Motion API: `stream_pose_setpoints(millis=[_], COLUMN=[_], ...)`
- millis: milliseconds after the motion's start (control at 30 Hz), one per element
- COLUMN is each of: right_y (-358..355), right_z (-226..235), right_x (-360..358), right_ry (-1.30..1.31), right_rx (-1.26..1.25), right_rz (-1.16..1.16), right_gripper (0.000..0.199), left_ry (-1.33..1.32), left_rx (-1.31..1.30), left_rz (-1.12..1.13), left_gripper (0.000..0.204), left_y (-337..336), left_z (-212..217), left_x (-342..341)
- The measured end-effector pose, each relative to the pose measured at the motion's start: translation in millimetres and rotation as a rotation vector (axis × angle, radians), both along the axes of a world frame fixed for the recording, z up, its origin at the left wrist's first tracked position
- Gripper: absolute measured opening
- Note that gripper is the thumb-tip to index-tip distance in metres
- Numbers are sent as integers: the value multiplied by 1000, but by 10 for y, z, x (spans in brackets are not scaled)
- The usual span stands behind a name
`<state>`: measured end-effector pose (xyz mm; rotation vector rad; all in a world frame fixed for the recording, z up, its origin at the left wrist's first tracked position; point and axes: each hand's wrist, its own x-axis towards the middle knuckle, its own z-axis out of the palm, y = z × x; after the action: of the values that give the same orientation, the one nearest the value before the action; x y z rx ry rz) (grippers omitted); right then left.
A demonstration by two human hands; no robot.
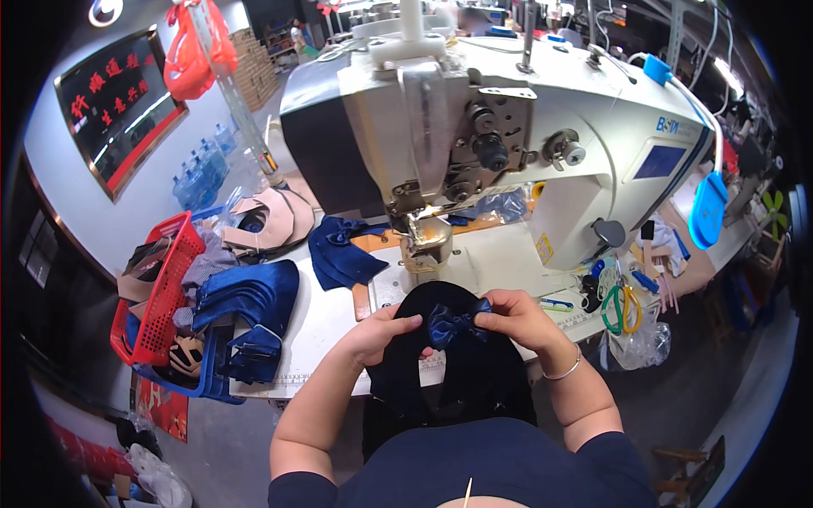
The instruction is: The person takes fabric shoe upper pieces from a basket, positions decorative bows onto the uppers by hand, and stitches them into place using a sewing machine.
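A dark, U-shaped fabric piece (398, 372), seemingly a shoe upper, is held up in front of my body at the table's near edge. On its curved top sits a navy satin bow (450, 328). My left hand (381, 334) grips the piece's left side, thumb on top and other fingers mostly hidden beneath. With thumb and fingers closed, my right hand (518, 320) pinches the bow's right end. Just beyond both hands stands a white industrial sewing machine (584, 93), its needle area (426, 241) apart from the piece.
Navy satin pieces (254, 292) lie stacked at left, beside a red basket (175, 279) and a blue basket (222, 381). More navy pieces (343, 258) rest left of the needle. Scissors (627, 309) with green and yellow handles hang over the right edge. A blue paddle (709, 212) dangles above.
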<state>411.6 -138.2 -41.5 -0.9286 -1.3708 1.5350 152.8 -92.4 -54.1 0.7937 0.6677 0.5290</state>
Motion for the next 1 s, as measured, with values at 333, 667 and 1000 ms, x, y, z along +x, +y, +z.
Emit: stream_pose_setpoints(millis=[333,667,1000], right_y=[-38,-77,-26], right_z=[-160,-205,-283], right_x=[-215,-269,-365], right_ry=[52,6,-335], right_rx=[-36,56,104], right_rz=[-202,-221,-263], right_gripper=[10,10,16], left_ry=[-70,-67,-65], left_rx=[-62,-76,-90], left_rz=[-122,-110,-60], left_gripper=[36,35,45], left_y=[-11,-36,5], left_z=[-10,-81,-205], left_x=[-123,-91,-94])
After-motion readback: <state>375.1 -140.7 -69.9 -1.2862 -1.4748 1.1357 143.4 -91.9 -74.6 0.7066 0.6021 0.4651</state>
